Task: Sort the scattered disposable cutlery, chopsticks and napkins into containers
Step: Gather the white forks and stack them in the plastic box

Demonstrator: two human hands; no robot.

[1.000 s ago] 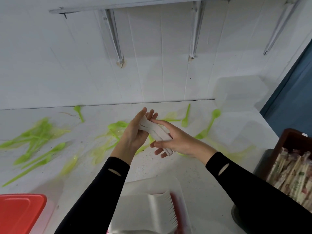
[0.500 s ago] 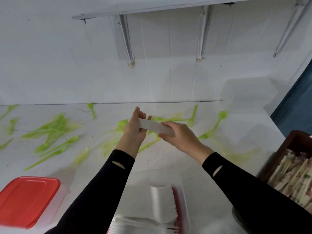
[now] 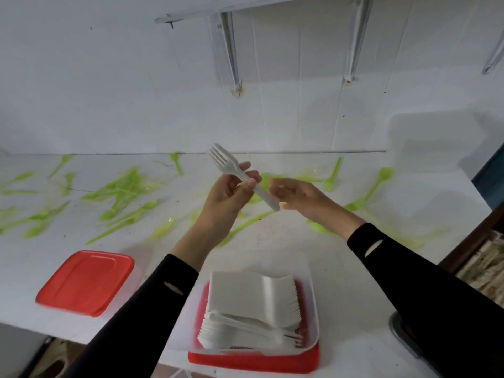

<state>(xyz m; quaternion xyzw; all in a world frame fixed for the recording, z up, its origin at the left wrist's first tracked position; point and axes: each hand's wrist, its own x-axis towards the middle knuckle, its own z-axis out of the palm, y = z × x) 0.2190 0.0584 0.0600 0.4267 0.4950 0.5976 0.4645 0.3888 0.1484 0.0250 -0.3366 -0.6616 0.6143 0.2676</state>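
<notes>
fingers (image 3: 252,175) of left hand (image 3: 229,197) pinch white fork (image 3: 222,159), tines up, above worktop (image 3: 286,241); right hand (image 3: 302,197) hangs slack, holding nothing, just beside its handle.

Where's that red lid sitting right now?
In the head view, the red lid lies low on the left of the white counter, left of the clear tub of white forks.

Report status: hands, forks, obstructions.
Left hand grips white forks, tines up. Right hand open beside the handles. Clear container below, part filled; nothing blocks it.
</notes>
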